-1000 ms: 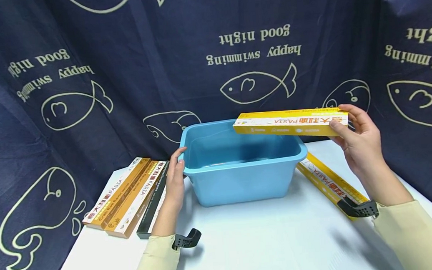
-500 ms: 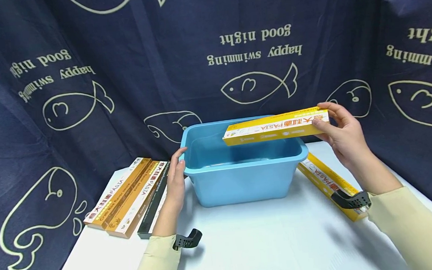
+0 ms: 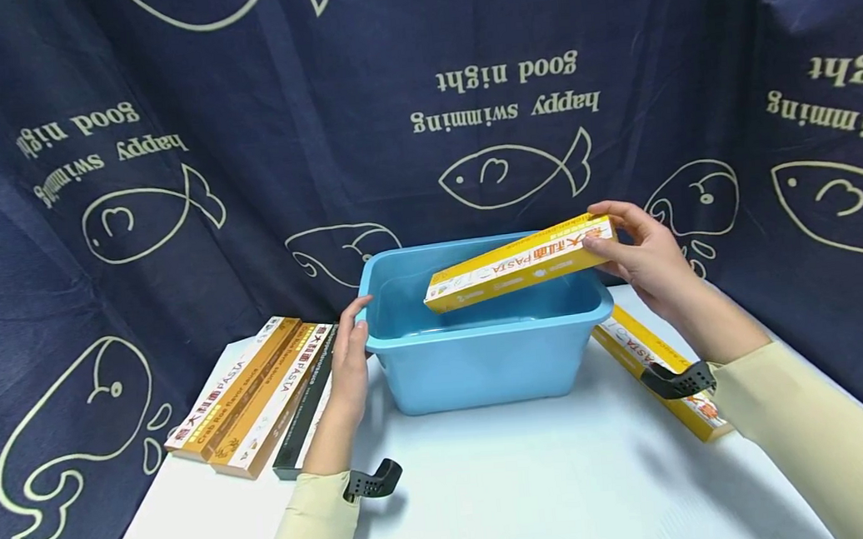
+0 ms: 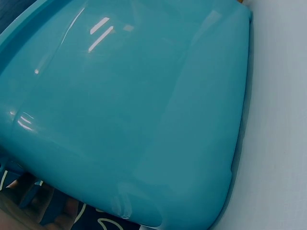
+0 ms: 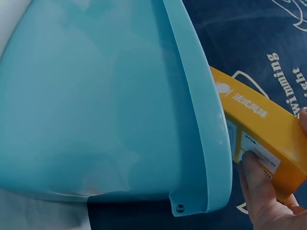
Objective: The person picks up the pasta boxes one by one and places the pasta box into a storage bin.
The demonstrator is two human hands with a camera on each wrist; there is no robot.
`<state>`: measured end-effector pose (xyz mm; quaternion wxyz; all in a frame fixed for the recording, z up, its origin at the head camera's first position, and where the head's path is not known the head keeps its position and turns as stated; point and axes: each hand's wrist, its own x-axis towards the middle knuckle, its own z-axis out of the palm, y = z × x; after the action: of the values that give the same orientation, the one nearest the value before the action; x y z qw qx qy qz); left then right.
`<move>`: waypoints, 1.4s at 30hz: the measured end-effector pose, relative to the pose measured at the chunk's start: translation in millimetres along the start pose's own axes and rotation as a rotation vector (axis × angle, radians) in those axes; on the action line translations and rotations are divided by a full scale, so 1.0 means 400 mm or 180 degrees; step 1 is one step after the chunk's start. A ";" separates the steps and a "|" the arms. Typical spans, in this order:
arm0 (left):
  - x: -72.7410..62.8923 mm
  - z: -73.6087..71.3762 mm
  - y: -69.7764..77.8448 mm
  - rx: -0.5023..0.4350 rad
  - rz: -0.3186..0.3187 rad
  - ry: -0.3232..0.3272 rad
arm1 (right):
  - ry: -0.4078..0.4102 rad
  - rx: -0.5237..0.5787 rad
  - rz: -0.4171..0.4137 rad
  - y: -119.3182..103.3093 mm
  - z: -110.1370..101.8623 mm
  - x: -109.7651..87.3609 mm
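Note:
A yellow pasta box [image 3: 517, 265] is held by its right end in my right hand [image 3: 648, 254], thumb on the near face and fingers over the top. It slants over the blue plastic bin [image 3: 484, 370], its left end lower and inside the opening. In the right wrist view, fingers [image 5: 259, 184] press the box's [image 5: 283, 129] labelled side beyond the bin rim [image 5: 218, 143]. My left hand [image 3: 348, 363] holds the bin's left rim. The left wrist view shows mostly the bin wall [image 4: 129, 105], with darkened fingers [image 4: 41, 201] at lower left.
Another yellow pasta box [image 3: 659, 362] lies on the white table [image 3: 506, 481] right of the bin, partly hidden by the right wrist strap. Orange-brown pasta boxes [image 3: 260, 390] and a black one [image 3: 310, 420] lie left. A dark blue fish-print curtain [image 3: 361, 124] hangs behind.
My right hand has moved left, carrying the yellow pasta box farther over the bin. The box's left end has tipped down into the opening. My left hand stays at the rim.

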<state>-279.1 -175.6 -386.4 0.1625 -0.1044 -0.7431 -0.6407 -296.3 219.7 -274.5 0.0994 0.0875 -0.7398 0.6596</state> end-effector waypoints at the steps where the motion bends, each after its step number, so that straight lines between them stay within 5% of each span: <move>1: 0.000 0.000 -0.001 -0.0001 -0.0003 -0.0002 | -0.0037 -0.0056 0.0017 0.000 0.003 0.003; 27: 0.002 0.001 -0.001 -0.0056 0.0044 0.0005 | -0.0509 -0.0800 0.0134 -0.001 0.090 0.079; 42: 0.006 -0.002 -0.007 -0.0105 0.0015 -0.0012 | -0.0719 -0.0723 0.0218 0.017 0.158 0.104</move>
<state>-282.1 -176.8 -388.0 0.1609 -0.1100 -0.7324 -0.6524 -340.3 157.9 -277.0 0.0023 0.1241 -0.8187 0.5607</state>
